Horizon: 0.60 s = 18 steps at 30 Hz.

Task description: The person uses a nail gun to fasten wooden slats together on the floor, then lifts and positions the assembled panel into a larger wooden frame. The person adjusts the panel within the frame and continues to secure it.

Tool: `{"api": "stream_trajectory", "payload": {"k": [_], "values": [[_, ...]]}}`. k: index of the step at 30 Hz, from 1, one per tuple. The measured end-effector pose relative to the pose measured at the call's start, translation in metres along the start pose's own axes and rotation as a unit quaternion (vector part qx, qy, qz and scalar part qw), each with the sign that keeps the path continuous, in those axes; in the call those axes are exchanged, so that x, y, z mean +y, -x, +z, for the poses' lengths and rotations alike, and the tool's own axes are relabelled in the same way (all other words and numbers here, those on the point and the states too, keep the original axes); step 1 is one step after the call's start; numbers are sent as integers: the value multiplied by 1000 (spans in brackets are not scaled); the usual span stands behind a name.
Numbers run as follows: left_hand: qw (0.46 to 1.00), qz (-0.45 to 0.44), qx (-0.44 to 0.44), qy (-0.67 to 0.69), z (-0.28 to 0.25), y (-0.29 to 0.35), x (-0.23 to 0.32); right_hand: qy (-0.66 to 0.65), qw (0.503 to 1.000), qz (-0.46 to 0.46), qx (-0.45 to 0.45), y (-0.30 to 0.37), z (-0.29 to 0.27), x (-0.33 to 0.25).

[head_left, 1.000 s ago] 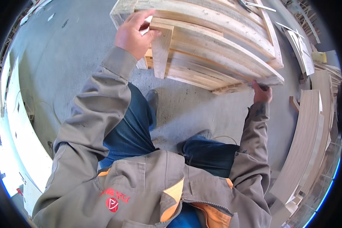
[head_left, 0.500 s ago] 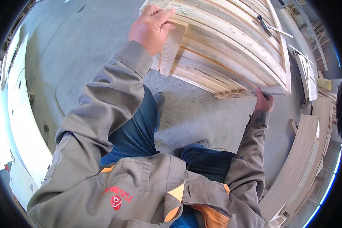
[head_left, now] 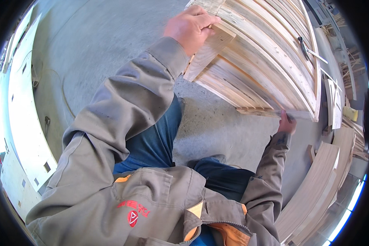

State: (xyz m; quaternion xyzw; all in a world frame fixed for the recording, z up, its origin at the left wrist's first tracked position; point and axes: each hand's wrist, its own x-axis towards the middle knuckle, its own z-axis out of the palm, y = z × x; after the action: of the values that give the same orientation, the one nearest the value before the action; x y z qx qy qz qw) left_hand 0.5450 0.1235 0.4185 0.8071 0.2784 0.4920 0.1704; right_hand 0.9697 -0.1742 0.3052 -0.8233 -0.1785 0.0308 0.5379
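pale slatted wooden crate (head_left: 270, 61) was at upper right, over grey concrete floor (head_left: 209, 135). left hand (head_left: 188, 29), fingers curled nearly closed, gripped crate's left corner; right hand (head_left: 288, 123), partly closed, fingers mostly hidden, held lower right end. black-and-silver hand tool (head_left: 303, 48) lay atop crate. long light-brown wooden boards (head_left: 315, 180) lay farther right.

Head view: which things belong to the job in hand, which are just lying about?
In the job:
wooden frame, held by left hand at its left end and right hand at its right
hammer, lying on the frame, probably for this job

Seemingly just lying about:
white panels, left
planks, right
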Motion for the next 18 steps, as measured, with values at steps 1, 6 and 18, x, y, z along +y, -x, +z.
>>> {"api": "stream_trajectory", "payload": {"k": [1, 6, 18], "values": [[1000, -2, -2, 5, -1, 2, 0, -4, 1000, 14, -7, 2, 0, -1], [1000, 13, 2, -15, 1, -3, -1, 32, 999, 4, -20, -3, 2, 5], [961, -190, 36, 197, 4, 0, -1, 123, 992, -8, -21, -16, 2, 18]]}}
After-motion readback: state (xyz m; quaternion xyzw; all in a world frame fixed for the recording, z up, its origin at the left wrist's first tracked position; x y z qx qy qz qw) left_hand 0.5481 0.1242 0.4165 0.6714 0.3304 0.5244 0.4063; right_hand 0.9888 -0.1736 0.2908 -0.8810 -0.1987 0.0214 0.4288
